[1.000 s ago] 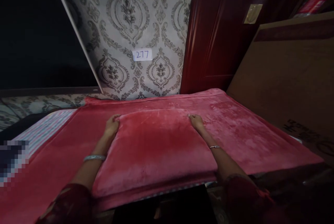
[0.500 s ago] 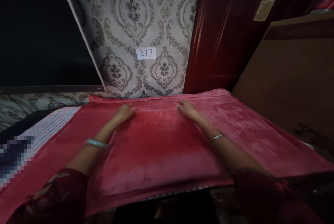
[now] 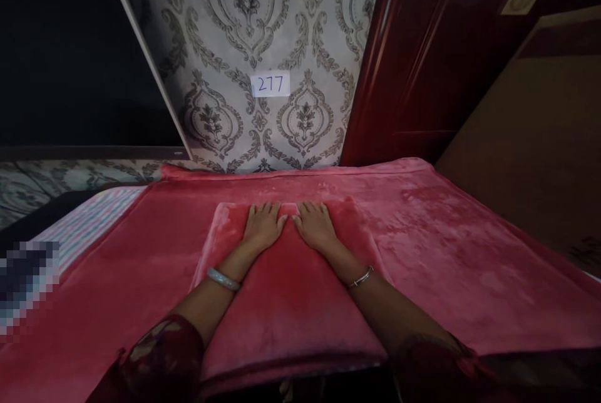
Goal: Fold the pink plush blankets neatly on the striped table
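A red plush blanket (image 3: 451, 246) is spread over the table, with a folded-over section (image 3: 286, 303) lying in the middle in front of me. My left hand (image 3: 263, 228) rests flat on the far left part of this section, fingers stretched forward. Beside it, my right hand (image 3: 315, 226) lies palm down near the same far edge. The two thumbs point toward each other with a small gap between them. Neither hand grips the cloth.
A striped cloth (image 3: 101, 209) shows under the blanket's left side. A dark screen (image 3: 79, 59) stands at the back left, and a large cardboard box (image 3: 539, 121) at the right. Behind is a patterned wall (image 3: 206, 46) with a paper label (image 3: 271, 84) reading 277.
Both hands have come closer together and nearer to me, from pinching near the fold's far edge to lying flat on it. The view has shifted slightly.
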### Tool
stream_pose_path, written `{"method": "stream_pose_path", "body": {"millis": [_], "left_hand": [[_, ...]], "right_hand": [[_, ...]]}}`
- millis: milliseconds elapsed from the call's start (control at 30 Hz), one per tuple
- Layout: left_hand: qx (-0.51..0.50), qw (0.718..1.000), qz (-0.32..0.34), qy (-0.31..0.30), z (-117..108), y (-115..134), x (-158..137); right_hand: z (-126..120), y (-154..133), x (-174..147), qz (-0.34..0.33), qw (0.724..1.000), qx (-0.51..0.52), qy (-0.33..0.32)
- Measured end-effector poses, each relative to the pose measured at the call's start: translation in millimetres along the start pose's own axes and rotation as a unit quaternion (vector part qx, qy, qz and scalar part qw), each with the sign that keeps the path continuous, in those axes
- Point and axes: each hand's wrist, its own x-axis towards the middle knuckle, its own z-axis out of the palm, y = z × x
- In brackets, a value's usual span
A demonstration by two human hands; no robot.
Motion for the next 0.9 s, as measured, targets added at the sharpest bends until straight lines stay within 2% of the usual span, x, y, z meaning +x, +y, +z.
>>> {"method": "stream_pose_path", "body": {"millis": [567, 900], "left_hand": [[0.016, 1.000, -0.008, 0.003, -0.6, 5.3, -3.3], [-0.016, 1.000, 0.002, 0.005, 1.8, -4.2, -1.2]], "right_hand": [[3.4, -0.4, -0.5, 0.005, 1.000, -0.012, 0.003], [6.6, -0.4, 0.0, 0.003, 1.000, 0.014, 0.014]]}}
